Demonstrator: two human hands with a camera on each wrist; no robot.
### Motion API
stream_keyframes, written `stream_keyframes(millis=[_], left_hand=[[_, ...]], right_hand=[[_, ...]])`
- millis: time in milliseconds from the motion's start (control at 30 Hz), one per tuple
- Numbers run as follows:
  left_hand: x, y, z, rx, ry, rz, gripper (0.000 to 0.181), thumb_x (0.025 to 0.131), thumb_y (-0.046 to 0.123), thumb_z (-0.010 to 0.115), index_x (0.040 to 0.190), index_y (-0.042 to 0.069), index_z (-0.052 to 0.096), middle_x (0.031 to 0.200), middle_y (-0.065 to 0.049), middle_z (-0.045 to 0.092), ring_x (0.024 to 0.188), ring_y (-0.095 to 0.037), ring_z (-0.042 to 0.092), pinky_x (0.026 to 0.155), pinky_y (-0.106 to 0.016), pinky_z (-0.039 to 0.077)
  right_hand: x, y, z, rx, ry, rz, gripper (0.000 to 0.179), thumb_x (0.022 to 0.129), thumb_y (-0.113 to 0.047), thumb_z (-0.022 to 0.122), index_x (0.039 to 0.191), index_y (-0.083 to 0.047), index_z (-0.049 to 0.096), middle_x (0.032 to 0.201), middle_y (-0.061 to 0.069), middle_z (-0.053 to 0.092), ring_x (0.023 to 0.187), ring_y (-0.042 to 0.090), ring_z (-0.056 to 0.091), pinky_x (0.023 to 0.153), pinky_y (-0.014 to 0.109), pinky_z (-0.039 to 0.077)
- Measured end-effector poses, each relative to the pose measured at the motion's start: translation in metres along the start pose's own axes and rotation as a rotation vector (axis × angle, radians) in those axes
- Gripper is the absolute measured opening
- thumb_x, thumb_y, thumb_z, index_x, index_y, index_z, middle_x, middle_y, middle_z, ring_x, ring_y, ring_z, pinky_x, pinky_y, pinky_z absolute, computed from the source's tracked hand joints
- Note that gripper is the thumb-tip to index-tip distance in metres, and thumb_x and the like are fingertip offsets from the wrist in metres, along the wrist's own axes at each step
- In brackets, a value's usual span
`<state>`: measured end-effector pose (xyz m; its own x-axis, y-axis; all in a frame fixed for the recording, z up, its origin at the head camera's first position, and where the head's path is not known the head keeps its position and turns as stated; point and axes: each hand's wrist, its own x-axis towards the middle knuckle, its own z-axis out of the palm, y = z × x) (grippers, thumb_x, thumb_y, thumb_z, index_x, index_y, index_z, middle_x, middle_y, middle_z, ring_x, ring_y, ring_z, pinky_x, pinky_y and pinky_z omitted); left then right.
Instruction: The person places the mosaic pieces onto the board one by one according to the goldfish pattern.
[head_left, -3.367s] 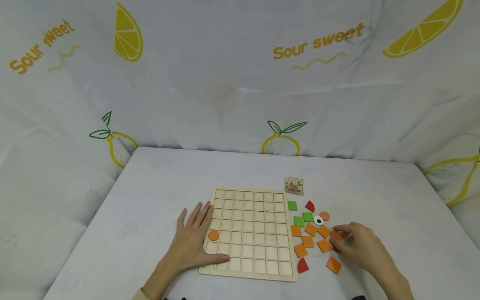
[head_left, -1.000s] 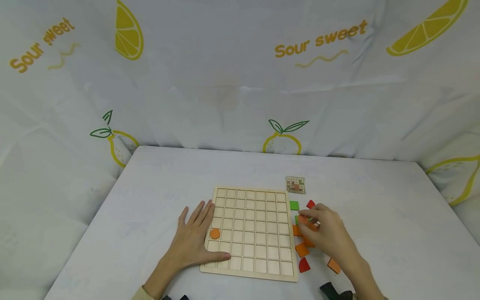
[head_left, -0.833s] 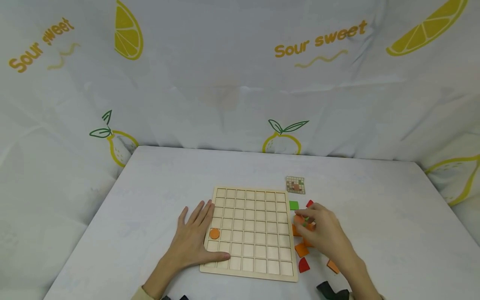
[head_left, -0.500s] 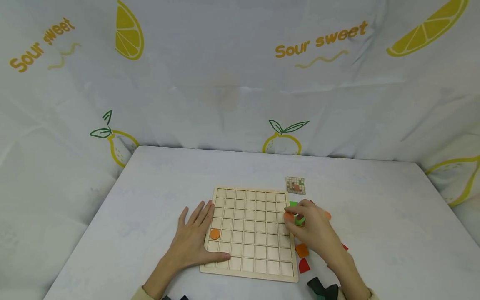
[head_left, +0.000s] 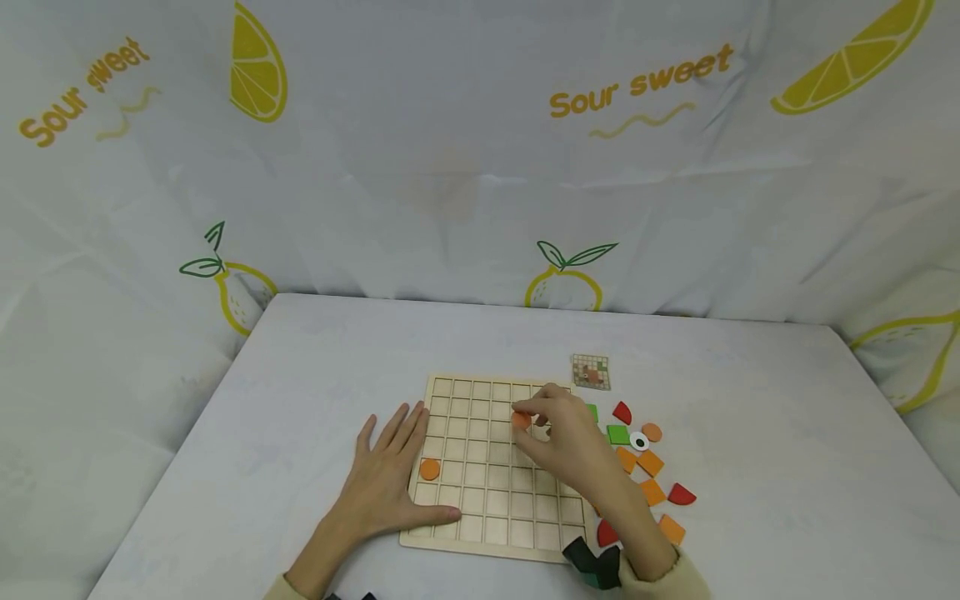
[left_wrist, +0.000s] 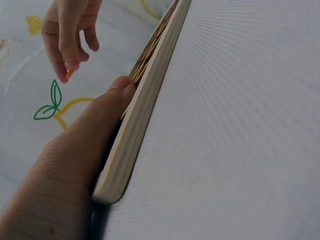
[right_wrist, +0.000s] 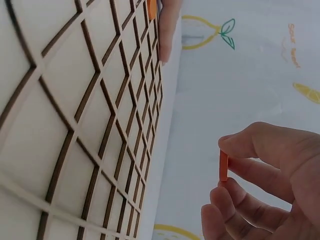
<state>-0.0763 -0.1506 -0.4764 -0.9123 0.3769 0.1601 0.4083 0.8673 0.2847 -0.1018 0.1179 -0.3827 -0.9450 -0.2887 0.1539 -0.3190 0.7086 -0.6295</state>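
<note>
A pale wooden grid board (head_left: 487, 477) lies on the white table, with one orange disc (head_left: 430, 469) in a cell near its left side. My left hand (head_left: 386, 483) rests spread along the board's left edge, the thumb lying over the near-left cells. Over the upper right part of the board, my right hand (head_left: 558, 433) pinches a second round orange piece (right_wrist: 223, 166) between thumb and fingers. In the right wrist view this piece is seen edge-on, held above the grid. The forearm hides some cells and a few loose pieces.
Right of the board lie loose pieces: a green square (head_left: 618, 435), red quarter-circles (head_left: 682, 494), orange squares (head_left: 672, 529), a white eye disc (head_left: 639, 442) and another orange disc (head_left: 652, 432). A small pattern card (head_left: 591, 372) lies beyond the board's far right corner.
My right hand has picked up the round orange piece from the loose pieces on the right and carried it left over the board. My left hand has stayed in place.
</note>
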Motion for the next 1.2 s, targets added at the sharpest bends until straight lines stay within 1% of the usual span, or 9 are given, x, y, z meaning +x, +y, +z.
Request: stream_keyframes(millis=[100, 367, 600, 700, 800, 867, 933, 1033, 1200], left_hand=[[0.0, 0.0, 0.0, 0.004, 0.0, 0.0, 0.138, 0.064, 0.098, 0.055, 0.162, 0.005, 0.026, 0.169, -0.01, 0.028, 0.159, -0.032, 0.025, 0.123, -0.067, 0.009], [-0.001, -0.001, 0.0, 0.015, 0.006, 0.0, 0.137, 0.065, 0.098, 0.056, 0.162, 0.005, 0.026, 0.169, -0.01, 0.029, 0.158, -0.032, 0.026, 0.123, -0.067, 0.01], [-0.001, 0.0, 0.001, 0.017, 0.015, 0.01, 0.136, 0.065, 0.098, 0.055, 0.162, 0.007, 0.026, 0.169, -0.009, 0.029, 0.158, -0.031, 0.027, 0.123, -0.067, 0.011], [0.0, 0.0, 0.002, 0.017, 0.017, 0.013, 0.135, 0.066, 0.098, 0.054, 0.162, 0.007, 0.027, 0.17, -0.008, 0.028, 0.158, -0.031, 0.027, 0.123, -0.067, 0.011], [0.001, -0.001, 0.002, 0.016, 0.017, 0.014, 0.135, 0.066, 0.097, 0.054, 0.162, 0.008, 0.026, 0.17, -0.007, 0.028, 0.158, -0.031, 0.027, 0.123, -0.067, 0.011], [0.001, -0.001, 0.002, 0.019, 0.016, 0.014, 0.135, 0.066, 0.097, 0.055, 0.163, 0.008, 0.025, 0.17, -0.007, 0.028, 0.158, -0.03, 0.027, 0.123, -0.067, 0.011], [0.001, -0.001, 0.002, 0.025, 0.015, 0.016, 0.135, 0.066, 0.097, 0.055, 0.162, 0.007, 0.025, 0.17, -0.007, 0.027, 0.159, -0.03, 0.026, 0.123, -0.066, 0.011], [0.0, -0.001, 0.002, 0.028, 0.013, 0.017, 0.134, 0.067, 0.097, 0.055, 0.162, 0.007, 0.026, 0.17, -0.007, 0.026, 0.159, -0.03, 0.026, 0.123, -0.066, 0.011], [0.0, -0.002, 0.002, 0.03, 0.011, 0.016, 0.134, 0.067, 0.097, 0.054, 0.162, 0.006, 0.027, 0.171, -0.007, 0.025, 0.159, -0.03, 0.025, 0.123, -0.066, 0.011]], right_hand=[[0.005, -0.008, 0.008, 0.007, -0.007, -0.01, 0.024, 0.083, -0.005, 0.076, 0.106, -0.001, 0.079, 0.091, 0.003, 0.067, 0.08, 0.017, 0.061, 0.068, 0.02, 0.05], [0.016, -0.023, 0.03, 0.048, -0.023, -0.082, 0.021, 0.082, -0.002, 0.074, 0.102, 0.001, 0.079, 0.09, 0.006, 0.069, 0.076, 0.016, 0.06, 0.066, 0.018, 0.05], [0.028, -0.036, 0.047, 0.061, -0.068, -0.119, 0.023, 0.084, -0.003, 0.072, 0.105, 0.0, 0.079, 0.095, 0.008, 0.071, 0.079, 0.019, 0.062, 0.065, 0.019, 0.049], [0.033, -0.04, 0.054, 0.084, -0.08, -0.128, 0.022, 0.084, -0.003, 0.072, 0.105, 0.0, 0.079, 0.095, 0.009, 0.071, 0.079, 0.021, 0.062, 0.065, 0.02, 0.049], [0.037, -0.043, 0.06, 0.102, -0.072, -0.159, 0.02, 0.085, -0.003, 0.072, 0.103, 0.001, 0.079, 0.093, 0.009, 0.071, 0.078, 0.02, 0.061, 0.065, 0.019, 0.05], [0.039, -0.042, 0.064, 0.097, -0.055, -0.2, 0.017, 0.084, -0.002, 0.073, 0.099, 0.001, 0.079, 0.089, 0.008, 0.071, 0.076, 0.018, 0.06, 0.064, 0.018, 0.05], [0.042, -0.042, 0.069, 0.094, -0.053, -0.22, 0.013, 0.085, -0.001, 0.073, 0.096, 0.002, 0.079, 0.085, 0.009, 0.07, 0.074, 0.017, 0.06, 0.063, 0.017, 0.05], [0.044, -0.04, 0.075, 0.094, -0.077, -0.2, 0.011, 0.087, 0.001, 0.072, 0.095, 0.002, 0.079, 0.082, 0.009, 0.069, 0.073, 0.017, 0.06, 0.063, 0.017, 0.048], [0.047, -0.037, 0.084, 0.102, -0.118, -0.128, 0.013, 0.089, 0.0, 0.072, 0.1, 0.001, 0.08, 0.085, 0.01, 0.069, 0.072, 0.017, 0.057, 0.061, 0.018, 0.044]])
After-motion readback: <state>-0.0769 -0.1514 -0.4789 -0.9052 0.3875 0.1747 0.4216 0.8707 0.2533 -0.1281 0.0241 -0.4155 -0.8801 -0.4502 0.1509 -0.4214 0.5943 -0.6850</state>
